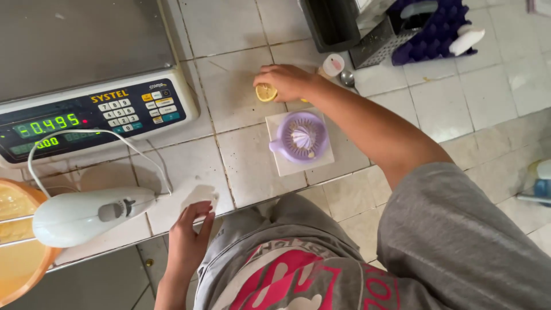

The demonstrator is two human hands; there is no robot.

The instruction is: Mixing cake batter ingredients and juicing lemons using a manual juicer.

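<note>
My right hand (287, 80) reaches across the tiled counter and closes its fingers over a cut lemon half (265, 92), which lies cut side up on a tile. Just in front of it, a purple citrus juicer (300, 138) sits on a small white square board (282, 166). My left hand (189, 235) rests at the counter's front edge with its fingers apart, the fingertips touching a pale whitish scrap (201, 196). Whether it grips the scrap is unclear. A white hand blender (80, 217) lies just left of that hand.
A digital weighing scale (92, 115) fills the upper left, and the blender's cord (86, 133) loops over it. An orange bowl (17, 258) stands at the far left. At the back are a black container (330, 23), a metal grater (379, 43), a purple egg tray (436, 31) and a small bottle (333, 64).
</note>
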